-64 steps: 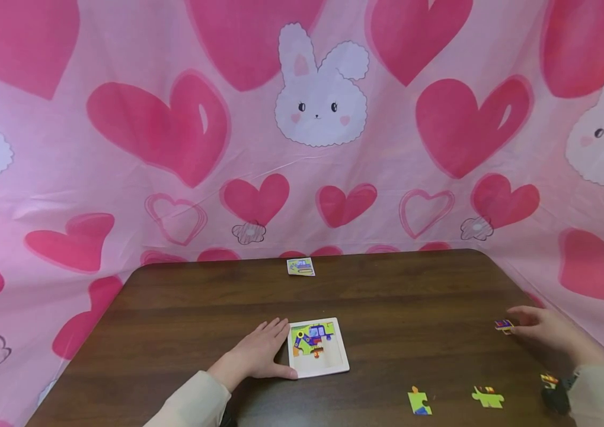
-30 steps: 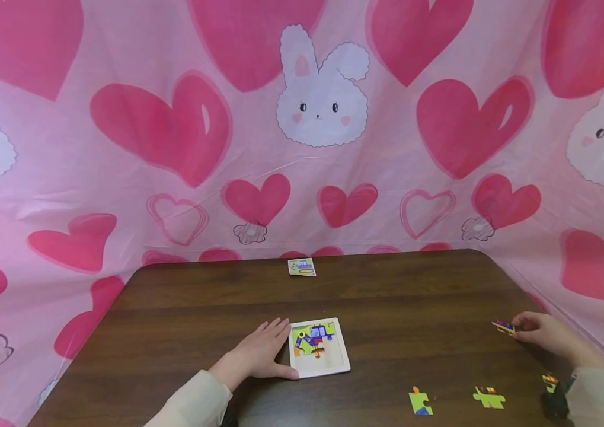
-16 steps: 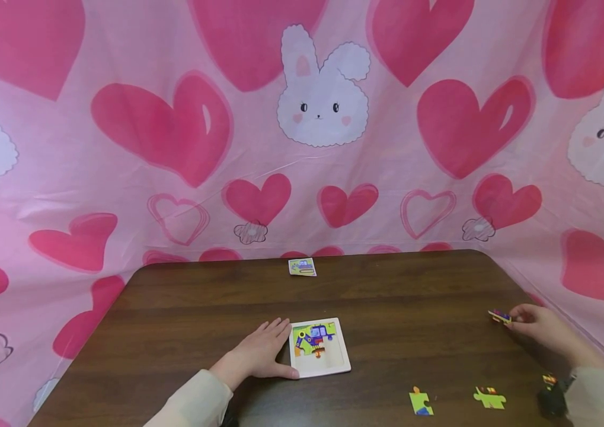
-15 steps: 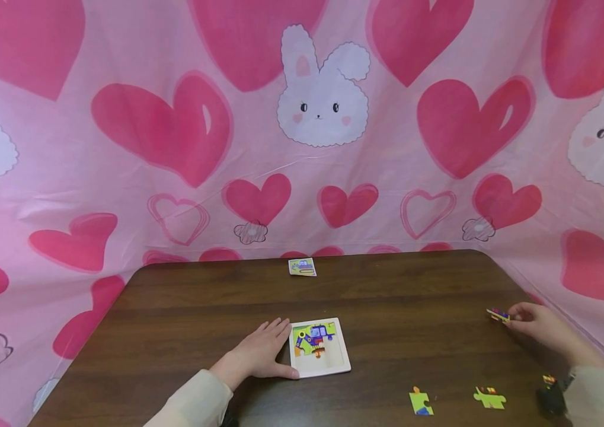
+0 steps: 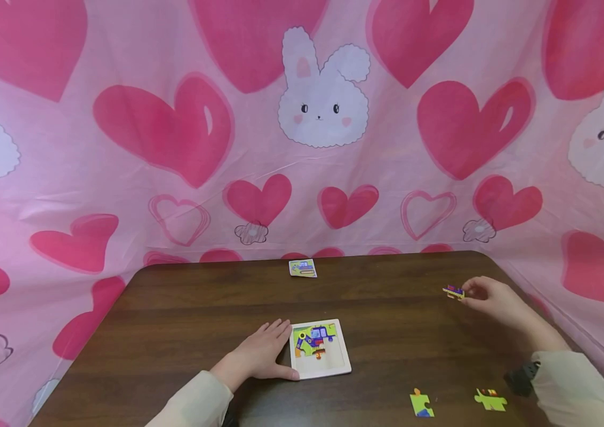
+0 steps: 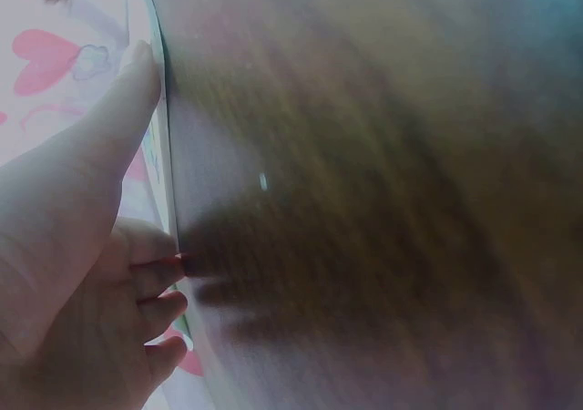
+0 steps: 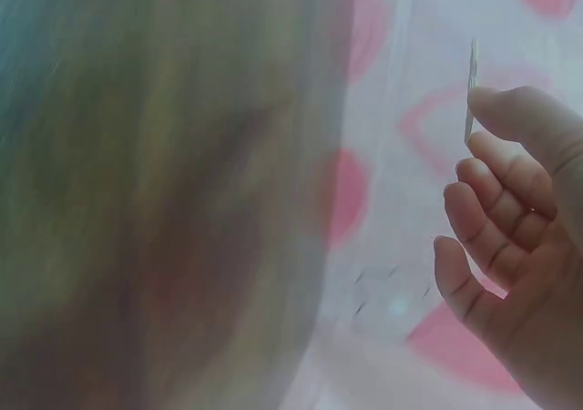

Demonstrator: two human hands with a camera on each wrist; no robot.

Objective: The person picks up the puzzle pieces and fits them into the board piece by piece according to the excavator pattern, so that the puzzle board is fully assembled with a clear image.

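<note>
My right hand [image 5: 499,302] pinches a puzzle piece [image 5: 453,292] with purple, red and yellow on it, raised over the right side of the table. The right wrist view shows this puzzle piece [image 7: 472,91] edge-on between thumb and index finger. My left hand [image 5: 259,354] rests flat with fingers extended, thumb and fingertips at the left edge of a white-framed puzzle board [image 5: 323,373]. Joined pieces [image 5: 313,339] with an excavator picture fill the board's upper and left part; its lower right is bare. In the left wrist view the left hand [image 6: 91,246] lies along the board's edge.
Two loose green puzzle pieces, one with an orange tab [image 5: 421,404] and one with a red-orange edge [image 5: 490,400], lie at the table's near right. A small excavator picture card [image 5: 303,268] lies by the far edge of the brown table [image 5: 216,296]. A pink heart-print cloth [image 5: 323,166] hangs behind.
My right hand has lifted the puzzle piece from the table's right edge and carried it left and farther away. The left hand and board have stayed in place.
</note>
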